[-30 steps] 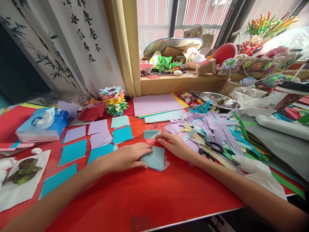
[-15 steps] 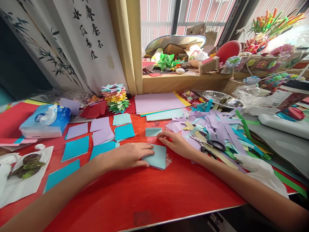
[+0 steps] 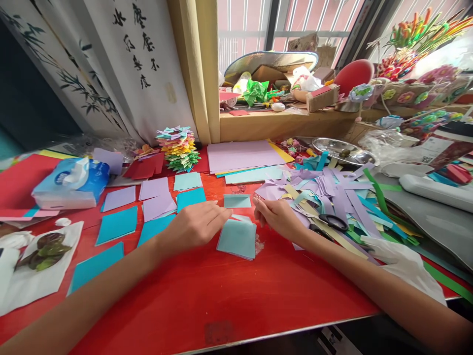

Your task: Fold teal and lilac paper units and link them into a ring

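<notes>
A stack of light blue paper squares lies on the red table in front of me. At its far left corner is my left hand, palm down with the fingers pressed together. A thin pale sheet edge shows raised by those fingertips, which seem to pinch it. To the right of the stack, my right hand hovers with curled fingers; whether anything is between them is hidden. Just beyond, between both hands, lies a small folded light blue paper.
Paper strips and black-handled scissors lie at right. Blue squares, lilac squares and a tissue pack are at left. Behind stand a folded-paper tower and large lilac sheets.
My left hand has slid off the stack's face to its far left corner, and a sheet edge now shows raised. My right hand has drawn back from the folded paper, its fingers curling.
</notes>
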`<move>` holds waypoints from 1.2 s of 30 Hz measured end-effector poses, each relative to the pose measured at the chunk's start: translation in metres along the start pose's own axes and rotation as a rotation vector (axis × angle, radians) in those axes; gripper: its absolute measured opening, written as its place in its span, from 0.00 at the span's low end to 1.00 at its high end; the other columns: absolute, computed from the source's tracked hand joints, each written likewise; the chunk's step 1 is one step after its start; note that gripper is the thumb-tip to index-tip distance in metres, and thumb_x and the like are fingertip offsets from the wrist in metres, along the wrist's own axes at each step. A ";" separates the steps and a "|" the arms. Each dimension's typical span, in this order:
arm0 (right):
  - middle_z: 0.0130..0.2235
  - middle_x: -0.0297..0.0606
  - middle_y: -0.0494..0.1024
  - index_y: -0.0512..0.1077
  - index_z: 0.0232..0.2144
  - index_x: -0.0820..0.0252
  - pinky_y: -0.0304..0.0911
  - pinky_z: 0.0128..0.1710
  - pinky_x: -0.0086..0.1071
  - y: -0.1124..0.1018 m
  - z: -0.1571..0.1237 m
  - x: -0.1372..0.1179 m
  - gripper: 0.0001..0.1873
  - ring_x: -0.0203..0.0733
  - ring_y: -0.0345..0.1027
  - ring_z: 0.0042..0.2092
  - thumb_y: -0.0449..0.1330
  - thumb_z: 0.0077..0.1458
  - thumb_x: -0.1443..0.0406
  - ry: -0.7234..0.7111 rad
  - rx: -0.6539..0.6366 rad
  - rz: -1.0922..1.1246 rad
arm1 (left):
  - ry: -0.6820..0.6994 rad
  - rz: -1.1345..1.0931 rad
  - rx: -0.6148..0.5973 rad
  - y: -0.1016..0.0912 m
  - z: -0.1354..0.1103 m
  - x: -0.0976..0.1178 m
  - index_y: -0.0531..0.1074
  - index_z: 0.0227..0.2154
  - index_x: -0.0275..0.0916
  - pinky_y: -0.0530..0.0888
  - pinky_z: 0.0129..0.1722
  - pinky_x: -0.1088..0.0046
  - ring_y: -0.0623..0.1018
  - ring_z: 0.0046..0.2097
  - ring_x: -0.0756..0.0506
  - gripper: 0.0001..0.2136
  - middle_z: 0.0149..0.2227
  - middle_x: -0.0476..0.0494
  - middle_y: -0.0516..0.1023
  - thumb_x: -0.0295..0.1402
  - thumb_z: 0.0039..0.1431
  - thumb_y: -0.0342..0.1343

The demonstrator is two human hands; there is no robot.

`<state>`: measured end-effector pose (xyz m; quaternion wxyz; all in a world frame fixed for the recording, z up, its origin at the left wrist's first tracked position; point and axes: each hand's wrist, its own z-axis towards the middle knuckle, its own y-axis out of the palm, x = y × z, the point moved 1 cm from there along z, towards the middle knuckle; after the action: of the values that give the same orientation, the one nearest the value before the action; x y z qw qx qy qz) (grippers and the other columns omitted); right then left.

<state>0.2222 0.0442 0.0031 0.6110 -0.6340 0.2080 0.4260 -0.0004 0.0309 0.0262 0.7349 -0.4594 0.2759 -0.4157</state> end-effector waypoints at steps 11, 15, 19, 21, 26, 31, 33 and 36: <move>0.31 0.36 0.74 0.69 0.36 0.61 0.69 0.33 0.31 0.013 -0.005 -0.002 0.14 0.36 0.71 0.29 0.55 0.54 0.56 0.017 -0.225 0.600 | -0.264 -0.175 0.158 0.012 0.007 0.020 0.70 0.34 0.39 0.66 0.53 0.63 0.65 0.55 0.43 0.08 0.53 0.41 0.67 0.32 0.61 0.46; 0.38 0.39 0.75 0.69 0.42 0.60 0.70 0.36 0.35 0.017 -0.008 -0.005 0.17 0.39 0.73 0.34 0.51 0.57 0.56 -0.017 -0.244 0.639 | -0.566 -0.427 0.134 0.015 0.011 0.021 0.67 0.33 0.40 0.68 0.48 0.69 0.68 0.51 0.46 0.09 0.51 0.45 0.66 0.36 0.62 0.44; 0.40 0.40 0.75 0.67 0.45 0.59 0.69 0.39 0.35 0.020 -0.011 -0.011 0.20 0.39 0.73 0.38 0.49 0.58 0.54 0.024 -0.285 0.811 | -0.612 -0.496 0.127 0.017 0.011 0.021 0.67 0.32 0.40 0.68 0.37 0.74 0.70 0.37 0.49 0.10 0.35 0.48 0.71 0.37 0.62 0.44; 0.40 0.39 0.75 0.66 0.46 0.59 0.69 0.40 0.34 0.021 -0.013 -0.012 0.19 0.40 0.72 0.39 0.55 0.55 0.56 0.014 -0.279 0.807 | -0.649 -0.505 0.152 0.018 0.010 0.022 0.66 0.32 0.40 0.67 0.35 0.74 0.70 0.34 0.50 0.10 0.33 0.49 0.70 0.38 0.62 0.44; 0.37 0.39 0.75 0.67 0.41 0.61 0.68 0.35 0.32 0.022 -0.015 -0.010 0.15 0.38 0.72 0.36 0.57 0.53 0.58 -0.012 -0.211 0.716 | -0.731 -0.591 0.162 0.023 0.008 0.024 0.65 0.42 0.43 0.68 0.40 0.73 0.71 0.42 0.48 0.12 0.43 0.48 0.71 0.41 0.58 0.50; 0.32 0.37 0.74 0.67 0.33 0.61 0.68 0.32 0.30 0.021 -0.015 -0.011 0.13 0.36 0.70 0.32 0.57 0.52 0.57 0.004 -0.129 0.689 | -0.760 -0.706 0.170 0.028 0.006 0.026 0.65 0.44 0.43 0.69 0.43 0.71 0.71 0.46 0.45 0.15 0.47 0.47 0.70 0.42 0.56 0.52; 0.30 0.35 0.73 0.66 0.30 0.61 0.67 0.31 0.30 0.021 -0.015 -0.012 0.12 0.35 0.70 0.31 0.57 0.52 0.57 0.020 -0.107 0.693 | -0.757 -0.744 0.167 0.029 0.006 0.027 0.65 0.45 0.43 0.70 0.43 0.70 0.71 0.46 0.45 0.16 0.47 0.47 0.70 0.42 0.55 0.53; 0.29 0.34 0.73 0.66 0.30 0.61 0.67 0.31 0.30 0.021 -0.015 -0.012 0.11 0.34 0.69 0.30 0.56 0.53 0.57 0.029 -0.096 0.701 | -0.761 -0.765 0.168 0.029 0.005 0.027 0.65 0.45 0.43 0.70 0.42 0.71 0.72 0.45 0.45 0.16 0.47 0.47 0.70 0.41 0.55 0.53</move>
<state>0.2033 0.0229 -0.0013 0.3940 -0.5581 0.4012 0.6102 0.0280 0.0167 0.0012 0.6135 -0.5846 -0.2307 -0.4782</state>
